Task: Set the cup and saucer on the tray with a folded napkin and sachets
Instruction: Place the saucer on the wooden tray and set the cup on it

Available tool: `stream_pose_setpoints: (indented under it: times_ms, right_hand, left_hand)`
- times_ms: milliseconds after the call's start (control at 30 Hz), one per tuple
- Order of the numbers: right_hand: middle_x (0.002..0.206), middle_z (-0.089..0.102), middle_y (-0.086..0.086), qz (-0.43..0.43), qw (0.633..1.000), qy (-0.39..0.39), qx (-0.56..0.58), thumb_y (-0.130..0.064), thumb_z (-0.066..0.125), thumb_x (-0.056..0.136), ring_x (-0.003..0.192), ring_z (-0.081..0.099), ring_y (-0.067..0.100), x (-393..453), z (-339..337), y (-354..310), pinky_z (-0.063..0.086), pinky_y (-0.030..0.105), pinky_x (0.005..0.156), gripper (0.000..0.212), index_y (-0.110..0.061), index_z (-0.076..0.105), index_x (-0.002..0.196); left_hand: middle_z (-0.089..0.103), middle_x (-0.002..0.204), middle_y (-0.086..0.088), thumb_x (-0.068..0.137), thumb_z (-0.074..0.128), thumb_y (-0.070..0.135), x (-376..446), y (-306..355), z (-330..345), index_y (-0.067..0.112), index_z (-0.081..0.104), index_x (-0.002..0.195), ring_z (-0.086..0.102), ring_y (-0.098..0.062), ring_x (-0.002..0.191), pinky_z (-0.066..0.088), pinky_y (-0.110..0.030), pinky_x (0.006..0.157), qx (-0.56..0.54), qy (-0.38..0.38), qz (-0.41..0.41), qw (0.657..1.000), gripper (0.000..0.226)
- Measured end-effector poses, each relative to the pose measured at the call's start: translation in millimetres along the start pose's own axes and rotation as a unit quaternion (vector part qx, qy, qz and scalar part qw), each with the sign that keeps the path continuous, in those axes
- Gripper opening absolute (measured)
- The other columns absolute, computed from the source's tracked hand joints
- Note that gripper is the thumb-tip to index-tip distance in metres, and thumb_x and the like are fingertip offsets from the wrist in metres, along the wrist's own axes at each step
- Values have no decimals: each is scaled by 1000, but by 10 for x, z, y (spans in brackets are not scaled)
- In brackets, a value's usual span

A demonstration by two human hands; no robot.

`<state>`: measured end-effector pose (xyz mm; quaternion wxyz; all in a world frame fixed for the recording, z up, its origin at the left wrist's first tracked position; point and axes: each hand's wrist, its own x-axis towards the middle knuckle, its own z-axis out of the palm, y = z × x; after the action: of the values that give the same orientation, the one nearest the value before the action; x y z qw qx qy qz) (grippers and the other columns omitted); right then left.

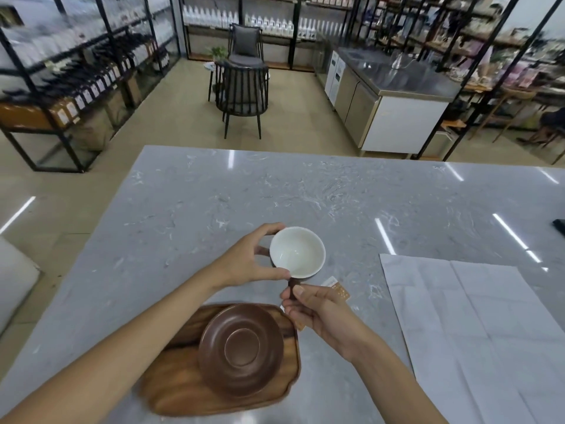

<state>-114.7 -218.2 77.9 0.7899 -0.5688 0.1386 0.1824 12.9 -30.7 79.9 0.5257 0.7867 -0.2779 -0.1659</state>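
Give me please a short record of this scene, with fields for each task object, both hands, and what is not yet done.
cup: white inside, held above the countertop, beyond the tray
left hand: fingers on the cup rim
right hand: pinching the cup's brown handle
saucer: brown, lying on the tray, nothing on it
tray: wooden, on the marble countertop
sachets: orange-and-white, on the countertop, partly hidden by the right hand
napkin: white, unfolded, to the right
not yet done: cup on saucer, napkin folded, sachets on tray
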Motion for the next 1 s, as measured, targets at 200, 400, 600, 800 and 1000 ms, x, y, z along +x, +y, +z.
stream_pose_setpoints:
  times_ms: [200,400,600,800,1000]
  right_hand:
    - [96,75,10,10,999,-24,-22,-22,57,103,90,72,13,-227,253,213,57,21,83,28,-4,78,104]
    - [94,73,10,26,998,-39,-37,-21,55,104,91,70,13,-394,445,494,56,21,83,30,1,74,109]
    - [94,71,10,53,997,-36,-51,-22,53,106,88,69,13,-470,587,759,56,21,83,31,1,74,109]
    - [94,73,10,84,995,-34,-43,-24,56,105,90,71,14,-500,629,952,56,23,85,30,-4,78,107]
    - [96,77,9,101,994,-27,-44,-25,59,103,88,72,12,-510,636,1020,56,22,84,27,-8,80,107]
  left_hand:
    - [51,139,30,64,93,45,-521,-22,-9,56,47,134,65,-6,116,57,-29,91,-5,31,-6,999,85]
    - [50,142,23,63,94,46,-980,-143,23,52,46,136,66,-12,117,57,-40,99,-6,46,-31,998,88]
    - [57,139,17,64,93,44,-1305,-307,78,46,46,138,65,-12,118,53,-41,104,3,66,-52,996,89]
    - [60,131,25,64,94,40,-1517,-438,184,44,50,136,62,0,117,53,-23,97,-1,84,-69,994,84]
    - [57,129,37,67,93,39,-1602,-509,233,57,51,129,57,7,118,52,-11,87,-15,88,-75,993,77]
